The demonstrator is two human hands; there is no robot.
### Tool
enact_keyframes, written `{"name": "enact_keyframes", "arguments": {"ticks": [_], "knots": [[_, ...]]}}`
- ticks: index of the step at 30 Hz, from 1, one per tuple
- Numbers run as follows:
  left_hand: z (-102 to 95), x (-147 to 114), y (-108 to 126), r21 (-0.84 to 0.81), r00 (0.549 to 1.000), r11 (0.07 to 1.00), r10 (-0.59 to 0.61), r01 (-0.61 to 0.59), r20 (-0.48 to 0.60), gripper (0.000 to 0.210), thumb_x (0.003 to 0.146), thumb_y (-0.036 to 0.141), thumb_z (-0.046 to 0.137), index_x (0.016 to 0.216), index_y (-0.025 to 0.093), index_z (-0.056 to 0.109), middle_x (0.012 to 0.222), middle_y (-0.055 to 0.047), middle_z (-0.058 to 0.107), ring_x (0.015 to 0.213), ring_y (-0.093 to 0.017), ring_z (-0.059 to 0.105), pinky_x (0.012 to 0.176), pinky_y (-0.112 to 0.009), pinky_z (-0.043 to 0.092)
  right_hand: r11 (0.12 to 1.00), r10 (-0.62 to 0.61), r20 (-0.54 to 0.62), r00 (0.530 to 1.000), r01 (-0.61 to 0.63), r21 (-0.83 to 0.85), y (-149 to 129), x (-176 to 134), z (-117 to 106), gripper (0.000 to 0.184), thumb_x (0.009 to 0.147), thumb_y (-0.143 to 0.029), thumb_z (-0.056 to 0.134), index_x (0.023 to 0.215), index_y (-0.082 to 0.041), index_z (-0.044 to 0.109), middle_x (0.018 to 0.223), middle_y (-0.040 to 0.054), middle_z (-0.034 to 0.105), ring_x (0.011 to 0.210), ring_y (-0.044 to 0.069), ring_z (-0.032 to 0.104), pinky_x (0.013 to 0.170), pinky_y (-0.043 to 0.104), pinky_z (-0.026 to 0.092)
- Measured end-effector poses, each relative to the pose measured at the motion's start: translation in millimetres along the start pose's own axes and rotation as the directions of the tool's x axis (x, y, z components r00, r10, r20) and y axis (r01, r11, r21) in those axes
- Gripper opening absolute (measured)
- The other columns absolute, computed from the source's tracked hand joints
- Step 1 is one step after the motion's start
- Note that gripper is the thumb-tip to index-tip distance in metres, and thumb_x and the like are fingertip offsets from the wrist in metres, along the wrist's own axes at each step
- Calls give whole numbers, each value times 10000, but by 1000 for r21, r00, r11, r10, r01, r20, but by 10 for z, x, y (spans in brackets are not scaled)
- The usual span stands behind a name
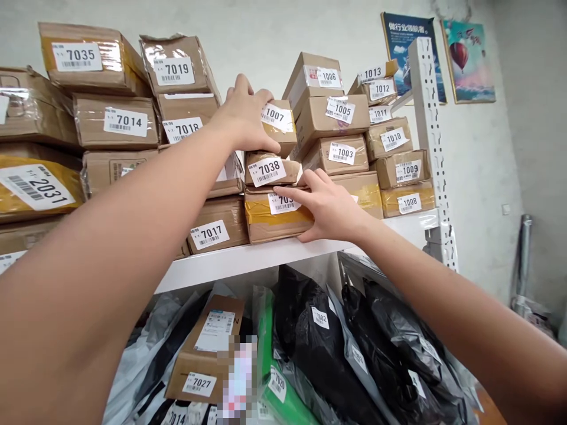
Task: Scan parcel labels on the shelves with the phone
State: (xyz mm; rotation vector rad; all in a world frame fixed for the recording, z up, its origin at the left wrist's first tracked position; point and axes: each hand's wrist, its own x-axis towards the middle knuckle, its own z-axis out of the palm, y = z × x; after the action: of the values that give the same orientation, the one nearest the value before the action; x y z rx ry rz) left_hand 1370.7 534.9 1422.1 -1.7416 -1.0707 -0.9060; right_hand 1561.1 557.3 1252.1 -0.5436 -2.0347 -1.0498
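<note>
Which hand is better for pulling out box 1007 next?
Probably the left hand: it's spread right at box 1007, covering part of it. The right hand is lower, by the taped box under box 7038.

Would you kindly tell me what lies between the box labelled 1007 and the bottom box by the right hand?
In the head view, the package labelled 7038 lies between them, below the 1007 box and above the bottom box.
</note>
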Motion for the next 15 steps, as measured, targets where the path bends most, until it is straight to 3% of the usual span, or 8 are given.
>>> {"name": "enact_keyframes", "arguments": {"ticks": [4,8,13,15], "knots": [[1,22,-60,-9,998,999,-53,53,-30,701,651,525,746,1040,-15,528,1279,-138,408,1299,-341,413,1080,-658,287,1000,7,-46,999,-7,-4,3,-63,131,1010,612,-543,841,1461,-287,358,1210,141,429,1100,357,403,818,466,483],[6,44,-138,-125,977,979,-177,161,-121,715,642,524,810,1079,41,516,1211,-123,488,1290,-278,414,1155,-577,213,999,-28,-113,993,30,18,22,-72,299,984,696,-729,670,1451,-182,354,1239,180,428,1115,364,405,941,519,403],[-21,-44,-131,-51,999,998,-48,47,-23,952,493,594,869,1192,77,480,1292,-111,452,1330,-271,324,1182,-522,159,998,-54,-209,977,55,3,13,-106,387,1020,715,-844,500,1401,-99,383,1293,223,432,1183,383,380,1012,532,310],[-2,-56,-141,-15,994,996,-89,89,-56,989,509,626,848,1230,74,459,1280,-114,462,1353,-280,279,1183,-528,120,1000,-26,-222,975,28,2,-23,-91,350,1058,710,-865,470,1419,-89,355,1276,223,453,1156,373,407,1005,519,317]]}}
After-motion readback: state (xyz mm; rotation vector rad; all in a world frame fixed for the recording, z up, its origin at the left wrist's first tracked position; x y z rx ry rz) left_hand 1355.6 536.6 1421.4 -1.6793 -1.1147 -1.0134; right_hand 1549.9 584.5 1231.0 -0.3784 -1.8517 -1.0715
